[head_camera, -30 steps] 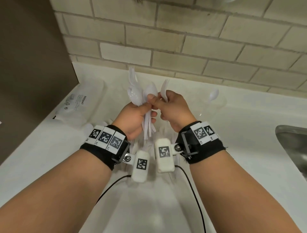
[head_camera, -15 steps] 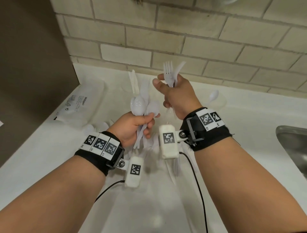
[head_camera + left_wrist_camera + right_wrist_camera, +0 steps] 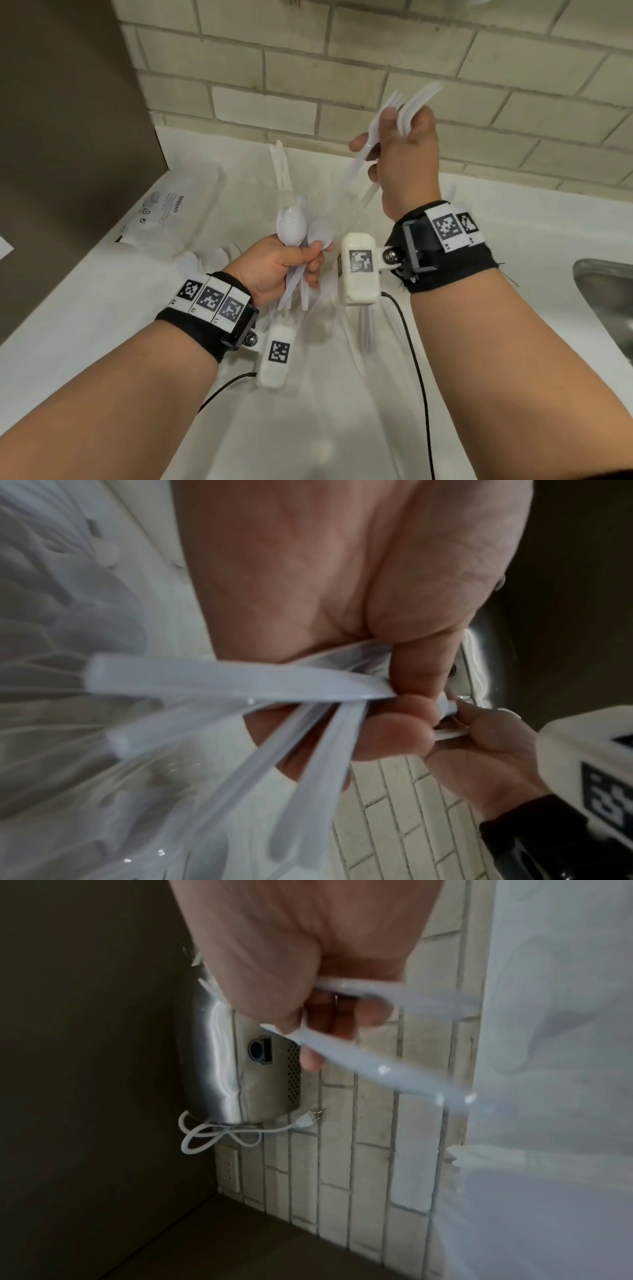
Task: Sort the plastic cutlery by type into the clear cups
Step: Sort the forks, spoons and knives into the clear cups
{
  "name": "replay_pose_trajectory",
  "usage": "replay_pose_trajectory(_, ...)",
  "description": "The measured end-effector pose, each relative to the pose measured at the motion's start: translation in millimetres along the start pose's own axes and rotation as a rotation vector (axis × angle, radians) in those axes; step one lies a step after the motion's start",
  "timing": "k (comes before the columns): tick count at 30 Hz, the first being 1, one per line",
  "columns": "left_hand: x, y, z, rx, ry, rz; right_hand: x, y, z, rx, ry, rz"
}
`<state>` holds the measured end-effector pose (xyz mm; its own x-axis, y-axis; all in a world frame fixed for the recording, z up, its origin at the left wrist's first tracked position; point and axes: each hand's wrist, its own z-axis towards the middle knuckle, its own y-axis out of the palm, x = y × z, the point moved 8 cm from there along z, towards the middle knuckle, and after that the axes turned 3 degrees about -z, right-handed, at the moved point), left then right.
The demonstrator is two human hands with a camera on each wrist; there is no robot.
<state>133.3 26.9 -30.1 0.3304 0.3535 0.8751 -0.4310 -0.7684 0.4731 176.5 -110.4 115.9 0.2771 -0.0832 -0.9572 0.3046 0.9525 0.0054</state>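
My left hand grips a bunch of white plastic spoons, bowls up, low over the white counter. Their handles fan out below my fingers in the left wrist view. My right hand is raised toward the brick wall, gripping a few white forks with tines up; the fork handles slant down from the fist. White knives stick up behind the spoons, and I cannot tell what holds them. A faint clear cup stands between my hands. More cutlery lies loose on the counter under my wrists.
A clear plastic bag printed WARNING lies at the back left by a brown panel. A steel sink is at the right edge. Loose spoons lie left of my left hand. A metal wall unit with a white cord hangs above.
My right hand has pulled the forks out of the shared bunch and lifted them up and to the right. My left hand has sunk a little, keeping the spoons.
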Motion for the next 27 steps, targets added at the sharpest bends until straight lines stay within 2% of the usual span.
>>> replay_pose_trajectory(3, -0.1, -2.8, 1.4, 0.011, 0.001, -0.039, 7.5, 2.3, -1.1, -0.078, 0.015, -0.039)
replay_pose_trajectory(6, 1.0, -4.1, 2.1, 0.014, 0.000, -0.044, 31.0, 14.0, -13.8, -0.241, 0.086, -0.274)
replay_pose_trajectory(10, 4.2, -2.2, 2.3, 0.020, 0.010, -0.022, 71.3, 27.2, -37.1, -0.417, 0.377, -0.177)
replay_pose_trajectory(13, 4.1, -0.5, 2.2, 0.006, 0.029, 0.030, 78.9, 33.3, -45.6, -0.478, 0.434, -0.135)
replay_pose_trajectory(21, -0.7, -4.4, 1.0, 0.012, 0.028, 0.024, 60.1, 29.8, -34.7, -0.303, 0.367, -0.014)
replay_pose_trajectory(27, 0.4, -5.0, -0.3, 0.055, 0.038, 0.054, 30.7, 10.4, -11.3, -0.099, 0.199, 0.111)
